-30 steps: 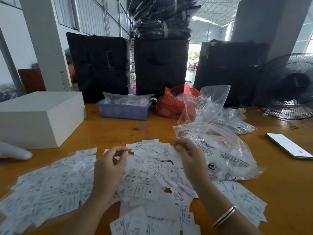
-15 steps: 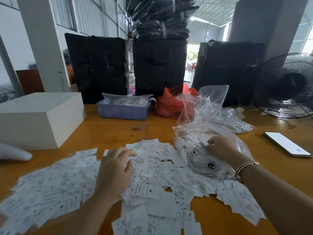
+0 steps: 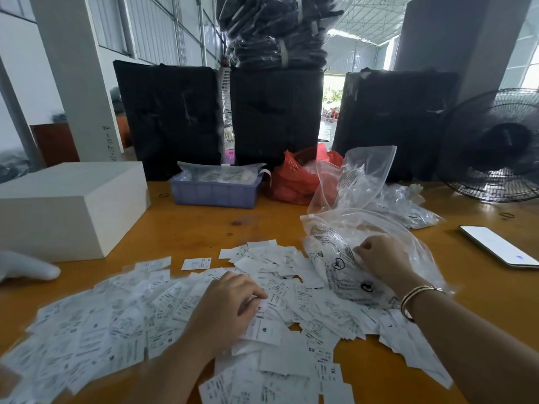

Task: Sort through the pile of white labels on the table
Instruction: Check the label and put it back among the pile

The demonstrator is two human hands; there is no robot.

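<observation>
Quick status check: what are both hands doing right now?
Left hand curled, resting on the labels. Right hand gripping the clear plastic bag lying on the pile's edge. Nothing blocking.

This looks like a garment warehouse or packing workshop. Corrugated metal walls (image 3: 163, 27) and a steel truss roof (image 3: 364, 21) enclose a large hall. Tall black wrapped bales (image 3: 169, 118) stand behind the orange wooden desk (image 3: 204, 228), which carries heaps of white printed size labels (image 3: 122, 322), clear plastic bags (image 3: 364, 176) and a black floor fan (image 3: 495, 147).
</observation>
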